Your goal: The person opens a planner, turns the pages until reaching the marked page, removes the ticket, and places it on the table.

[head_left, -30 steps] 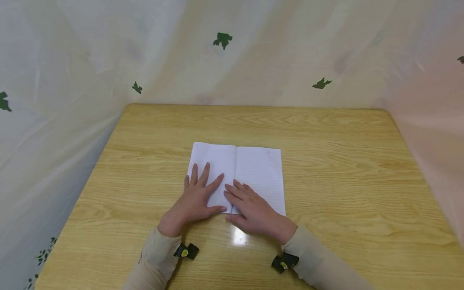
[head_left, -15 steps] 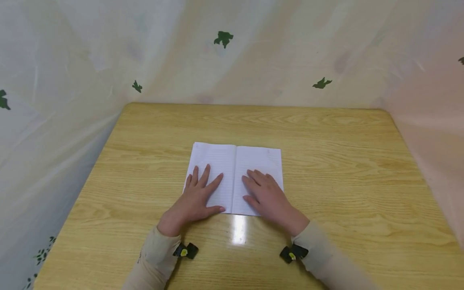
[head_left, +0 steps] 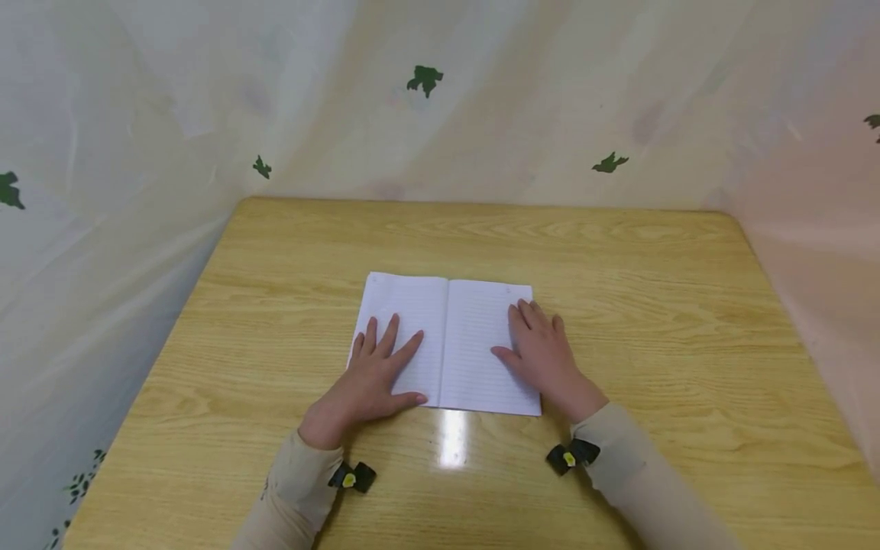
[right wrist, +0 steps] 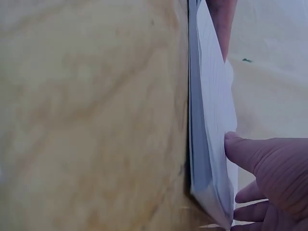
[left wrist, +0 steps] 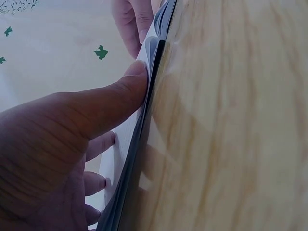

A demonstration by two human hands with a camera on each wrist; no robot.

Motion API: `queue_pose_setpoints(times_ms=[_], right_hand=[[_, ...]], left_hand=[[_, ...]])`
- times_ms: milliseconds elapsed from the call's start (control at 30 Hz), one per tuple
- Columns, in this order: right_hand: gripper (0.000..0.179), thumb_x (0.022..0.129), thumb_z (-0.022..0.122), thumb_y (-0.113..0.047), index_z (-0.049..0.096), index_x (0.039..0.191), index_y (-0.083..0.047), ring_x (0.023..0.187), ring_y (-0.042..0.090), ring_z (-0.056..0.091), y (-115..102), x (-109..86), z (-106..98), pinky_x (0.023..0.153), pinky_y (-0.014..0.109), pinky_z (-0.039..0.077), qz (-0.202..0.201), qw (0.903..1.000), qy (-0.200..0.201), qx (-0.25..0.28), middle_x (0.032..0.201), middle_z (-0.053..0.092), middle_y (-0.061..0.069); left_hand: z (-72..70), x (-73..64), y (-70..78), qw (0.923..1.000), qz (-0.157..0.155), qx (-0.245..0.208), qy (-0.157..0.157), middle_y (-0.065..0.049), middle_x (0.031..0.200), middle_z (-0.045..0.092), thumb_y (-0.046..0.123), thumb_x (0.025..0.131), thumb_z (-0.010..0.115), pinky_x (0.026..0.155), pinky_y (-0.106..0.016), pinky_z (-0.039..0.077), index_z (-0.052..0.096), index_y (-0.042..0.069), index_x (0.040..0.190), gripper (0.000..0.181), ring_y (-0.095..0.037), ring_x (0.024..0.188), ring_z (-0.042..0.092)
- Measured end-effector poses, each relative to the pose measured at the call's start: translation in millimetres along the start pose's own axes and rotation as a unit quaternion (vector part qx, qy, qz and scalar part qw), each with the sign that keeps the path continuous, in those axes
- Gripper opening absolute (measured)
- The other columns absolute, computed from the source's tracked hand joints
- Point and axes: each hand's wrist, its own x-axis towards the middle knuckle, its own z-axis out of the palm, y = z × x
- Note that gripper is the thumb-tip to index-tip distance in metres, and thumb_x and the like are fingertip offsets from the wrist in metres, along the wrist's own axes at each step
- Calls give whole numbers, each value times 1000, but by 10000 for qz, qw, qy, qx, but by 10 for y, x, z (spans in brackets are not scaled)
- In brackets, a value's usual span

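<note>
An open notebook [head_left: 474,344] with lined white pages lies flat on the wooden table. On its left page rests my left hand [head_left: 371,378], fingers spread and the thumb near the bottom edge by the fold. My right hand [head_left: 546,355] lies over the outer edge of the right page, fingers straight and the thumb out on the paper. In the left wrist view, the thumb [left wrist: 115,98] presses the page close to the notebook's lower edge. The right wrist view shows the thick stack of pages [right wrist: 199,130] from the side, with the right thumb [right wrist: 240,147] on top.
The wooden table [head_left: 674,305] stretches around the notebook on all sides. Behind it and at both sides hangs a pale curtain [head_left: 509,99] with green bird shapes. A dark bow-like piece [head_left: 353,477] sits at the left cuff, another [head_left: 573,456] at the right cuff.
My right hand has slid from the fold across the right page to its outer edge, uncovering the page's lower part. My left hand has stayed in place on the left page.
</note>
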Motion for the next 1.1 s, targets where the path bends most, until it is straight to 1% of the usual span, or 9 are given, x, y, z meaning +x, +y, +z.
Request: queue_pose_setpoints(times_ms=[133,300,567,800,1100], right_hand=[[82,94,61,-44,29,149,8,144,44,18,68,35,-11,109,68,14,307,9995,-101,21,156,22,26],[88,93,61,-48,25,150,8,145,44,14,101,61,-4,108,70,11,496,9986,-197,41,158,19,25],[83,94,62,-45,28,150,7,144,46,11,91,40,-11,108,69,10,425,9988,-173,182,158,20,23],[79,94,62,-42,30,150,4,144,45,15,77,26,-4,107,71,10,321,9993,-114,172,158,23,21],[87,93,63,-45,24,151,5,145,43,13,44,46,-16,107,71,6,625,9976,-279,125,159,18,22]], left_hand=[[-13,-3,5,10000,3,-17,12,-24,160,2,59,84,66,111,-66,3,27,20,156,91,-52,141,-9],[-2,-7,-6,10000,27,-19,45,-24,160,3,59,84,66,110,-67,3,28,20,155,90,-52,141,-8],[0,2,-4,10000,-11,-16,8,-23,160,1,60,84,65,111,-65,3,26,21,156,91,-51,142,-9],[0,-3,-8,10000,4,-16,-13,-23,160,1,61,84,65,111,-66,2,26,21,156,91,-51,142,-10],[10,-9,-19,10000,30,-79,23,-23,161,2,61,84,65,111,-67,3,27,21,156,91,-51,142,-9]])
